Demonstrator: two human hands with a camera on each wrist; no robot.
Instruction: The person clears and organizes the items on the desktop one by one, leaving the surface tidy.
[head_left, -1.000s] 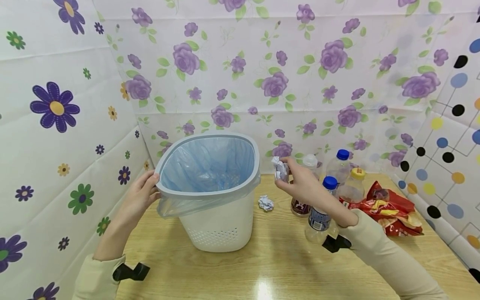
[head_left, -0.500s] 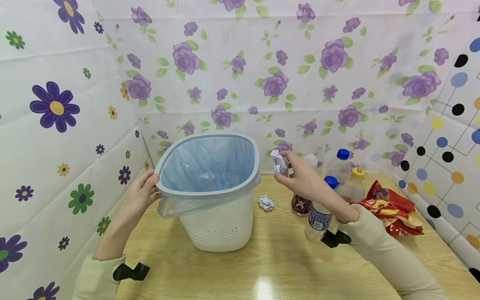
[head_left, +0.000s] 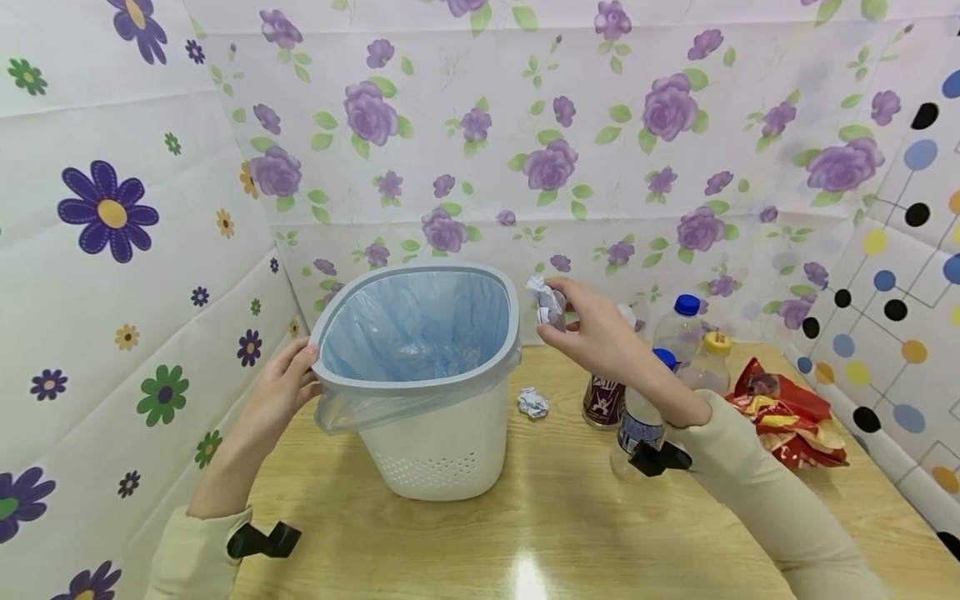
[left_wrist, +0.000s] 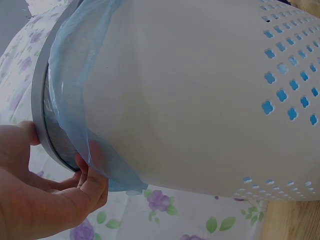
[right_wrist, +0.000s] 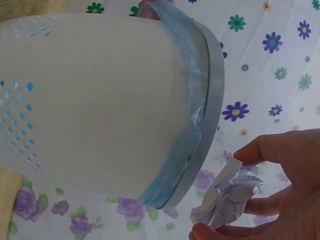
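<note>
A: Starting at the left, what is the left hand (head_left: 281, 387) doing?

B: Its fingers are curled round the grey rim of the white perforated plastic waste bin (head_left: 438, 450), thumb on the outer edge. In the left wrist view the fingertips (left_wrist: 92, 172) press the overhanging pale blue plastic liner bag (head_left: 412, 329); the palm is cut off by the frame.

A: Anything in the bin?

B: Hard to make out. The liner's folds hide its bottom.

A: And the right hand (head_left: 600, 333)?

B: Thumb and fingers are pinched on a crumpled white paper ball (head_left: 546, 302), held just outside the bin's rim, beside its right edge.

A: Below those fingers?

B: A second crumpled paper wad (head_left: 532, 403) lies on the wooden table (head_left: 525, 533). Behind the wrist stand clear plastic bottles with blue caps (head_left: 678, 329), partly hidden by the forearm, and farther right a red crinkled snack bag (head_left: 787, 417).
</note>
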